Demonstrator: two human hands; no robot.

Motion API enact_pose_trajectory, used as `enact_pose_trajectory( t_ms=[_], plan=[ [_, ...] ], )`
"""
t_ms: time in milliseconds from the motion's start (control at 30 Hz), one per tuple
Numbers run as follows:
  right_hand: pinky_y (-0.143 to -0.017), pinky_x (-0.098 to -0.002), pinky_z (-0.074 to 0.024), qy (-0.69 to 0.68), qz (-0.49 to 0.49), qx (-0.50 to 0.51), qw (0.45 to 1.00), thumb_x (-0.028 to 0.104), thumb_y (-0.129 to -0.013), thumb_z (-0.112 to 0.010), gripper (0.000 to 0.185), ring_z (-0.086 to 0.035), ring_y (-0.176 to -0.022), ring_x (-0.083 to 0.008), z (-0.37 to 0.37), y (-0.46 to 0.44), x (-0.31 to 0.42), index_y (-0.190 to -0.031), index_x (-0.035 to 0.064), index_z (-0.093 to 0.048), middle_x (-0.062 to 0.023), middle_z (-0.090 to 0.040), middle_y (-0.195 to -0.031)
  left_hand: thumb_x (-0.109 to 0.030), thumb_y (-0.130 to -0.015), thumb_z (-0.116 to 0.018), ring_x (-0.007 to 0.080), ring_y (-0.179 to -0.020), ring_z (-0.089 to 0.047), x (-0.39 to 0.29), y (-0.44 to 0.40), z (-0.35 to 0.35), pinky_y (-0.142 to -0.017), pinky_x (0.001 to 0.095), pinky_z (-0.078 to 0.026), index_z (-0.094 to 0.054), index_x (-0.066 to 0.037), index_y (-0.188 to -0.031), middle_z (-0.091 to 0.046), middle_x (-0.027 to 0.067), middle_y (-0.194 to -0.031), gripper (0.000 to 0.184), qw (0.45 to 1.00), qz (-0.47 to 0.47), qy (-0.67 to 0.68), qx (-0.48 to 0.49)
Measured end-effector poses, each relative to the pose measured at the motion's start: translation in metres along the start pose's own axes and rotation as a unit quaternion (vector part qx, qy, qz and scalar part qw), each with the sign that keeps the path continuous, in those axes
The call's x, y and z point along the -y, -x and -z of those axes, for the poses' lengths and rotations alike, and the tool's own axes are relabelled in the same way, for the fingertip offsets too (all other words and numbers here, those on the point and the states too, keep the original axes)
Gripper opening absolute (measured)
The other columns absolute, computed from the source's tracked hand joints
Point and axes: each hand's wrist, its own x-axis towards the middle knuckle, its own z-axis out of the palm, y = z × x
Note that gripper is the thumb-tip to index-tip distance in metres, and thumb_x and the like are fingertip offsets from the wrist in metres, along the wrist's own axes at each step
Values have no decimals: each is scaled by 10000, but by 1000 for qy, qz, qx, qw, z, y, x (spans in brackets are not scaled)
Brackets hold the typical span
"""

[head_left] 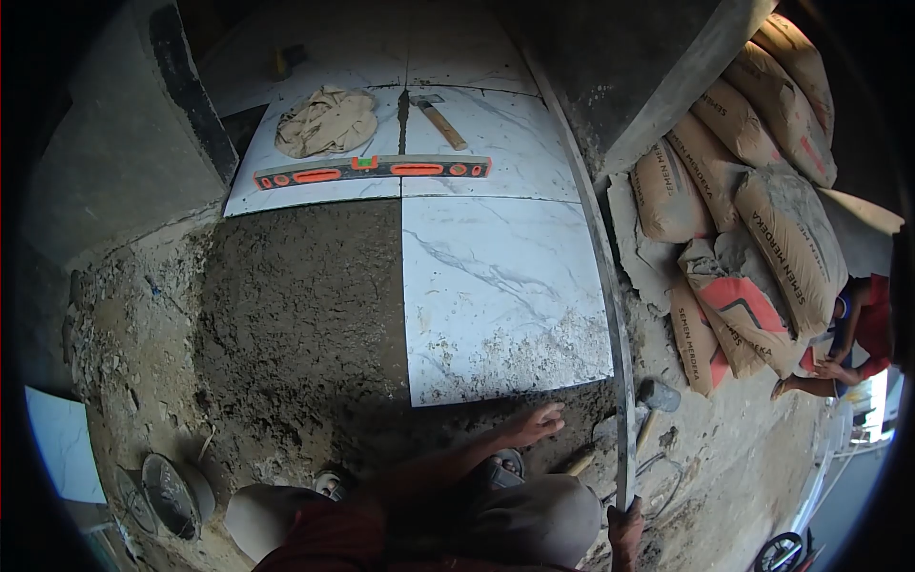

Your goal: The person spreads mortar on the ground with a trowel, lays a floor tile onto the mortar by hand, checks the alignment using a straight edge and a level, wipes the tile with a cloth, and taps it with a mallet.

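My right hand (pixel 625 530) is wrapped round the near end of a long metal straightedge (pixel 621 410), which runs forward along the right side of the tiles. Over the mortar just below a white marbled tile (pixel 505 296), my left hand (pixel 541 422) hovers with its fingers apart and nothing in them. Grey grit covers the near part of that tile. Wet mortar (pixel 300 296) lies to its left. Across the farther tiles rests an orange and black spirit level (pixel 372 170). Behind it are a crumpled cloth (pixel 326 122) and a hammer (pixel 442 126).
Cement bags (pixel 786 248) are piled at the right, with a seated person (pixel 863 329) beyond them. A mallet (pixel 658 397) lies right of the straightedge. Buckets (pixel 173 496) stand at the lower left. Concrete walls (pixel 124 162) flank the tiles.
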Motion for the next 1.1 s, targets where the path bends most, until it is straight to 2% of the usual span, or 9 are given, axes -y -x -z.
enact_pose_trajectory(
  t_ms=[133, 300, 367, 400, 567, 867, 900, 967, 1100],
  plan=[
    [-559, -449, -455, 30, 11, -16, 999, 128, -718, -693, 374, -586, -613, -415, -12, 29, -45, -1026, 35, -502, -210, -576, -656, -413, -949, -529, 313, -1195, -531, 8, -7, -12, -977, 377, -434, -361, -32, -1399, -526, 229, -1307, 613, 1000, -6, -17, -1],
    [-609, -470, -484, 45, -24, -39, 998, 217, -707, -733, 375, -623, -715, -441, -7, 44, -61, -992, 56, -551, -205, -624, -712, -423, -947, -528, 317, -1185, -542, 5, -9, -17, -973, 376, -439, -355, -36, -1403, -532, 221, -1305, 623, 1000, -4, -10, 11],
    [-515, -441, -473, 204, 51, -12, 978, 367, -834, -676, 700, -651, -652, -327, -19, 52, -108, -1424, 135, -377, -184, -679, -861, -423, -948, -526, 317, -1188, -540, 4, -11, -16, -976, 376, -437, -351, -34, -1404, -530, 221, -1308, 625, 1000, -2, -4, 11],
    [-515, -441, -473, 204, 51, -11, 978, 367, -834, -676, 700, -651, -652, -327, -19, 52, -109, -1424, 135, -377, -184, -679, -861, -424, -951, -523, 314, -1202, -527, 6, -12, -14, -983, 374, -430, -343, -28, -1408, -517, 226, -1320, 631, 1000, -2, -2, 16],
    [-554, -464, -465, 159, -50, 28, 986, 351, -817, -690, 528, -601, -645, -374, -6, 65, -85, -1204, 30, -528, -208, -647, -839, -424, -961, -507, 311, -1237, -491, -6, -8, -9, -998, 374, -415, -314, -16, -1420, -477, 241, -1354, 644, 997, 4, 71, 27],
    [-708, -478, -478, 127, -152, 55, 979, 314, -793, -733, 561, -604, -813, -358, -1, 81, -79, -1222, 17, -527, -215, -646, -951, -414, -967, -500, 304, -1238, -488, 4, -14, -15, -1003, 375, -410, -309, -9, -1419, -476, 246, -1350, 636, 998, 15, 49, 42],
    [-708, -478, -478, 127, -154, 56, 978, 314, -793, -733, 561, -604, -813, -358, -4, 76, -83, -1222, 17, -527, -215, -646, -951, -407, -967, -504, 298, -1236, -490, 5, -15, -15, -1002, 373, -411, -310, -9, -1418, -477, 248, -1347, 632, 998, 11, 41, 40],
    [-605, -471, -486, 55, -67, -9, 996, 223, -691, -741, 384, -626, -717, -431, -13, 62, -101, -991, 71, -556, -196, -631, -725, -399, -967, -507, 293, -1233, -491, 8, -14, -19, -1001, 370, -412, -311, -8, -1417, -478, 249, -1345, 628, 998, 9, 36, 41],
    [-608, -484, -485, 47, -68, -6, 997, 235, -681, -739, 390, -631, -739, -426, -15, 23, -95, -999, 101, -558, -181, -646, -754, -367, -971, -516, 280, -1225, -496, 1, -12, -13, -996, 360, -413, -315, -3, -1413, -482, 253, -1336, 607, 996, 18, 78, 34]
  ],
)
